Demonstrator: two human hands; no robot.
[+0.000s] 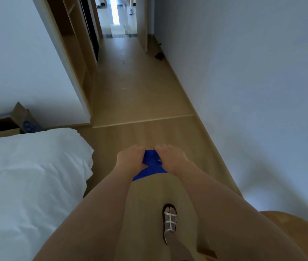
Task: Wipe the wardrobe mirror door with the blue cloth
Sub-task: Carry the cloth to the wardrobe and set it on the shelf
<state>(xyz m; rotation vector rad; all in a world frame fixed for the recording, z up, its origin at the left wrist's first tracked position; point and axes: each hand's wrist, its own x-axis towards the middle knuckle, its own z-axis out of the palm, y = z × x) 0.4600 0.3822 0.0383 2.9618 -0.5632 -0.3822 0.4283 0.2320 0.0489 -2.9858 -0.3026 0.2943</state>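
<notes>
You hold the blue cloth point(152, 164) bunched between both hands at lower centre, left hand point(130, 157) and right hand point(170, 158) gripping it. It looks soft and light; keep gripping the gathered folds.

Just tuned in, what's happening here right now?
A person stands on the wooden floor beside a bed, looking down a passage. Both hands grip a bunched blue cloth held out in front: the left hand on one side, the right hand on the other. The open wardrobe is ahead on the left. No wiping has started; the cloth touches nothing but the hands.
</notes>
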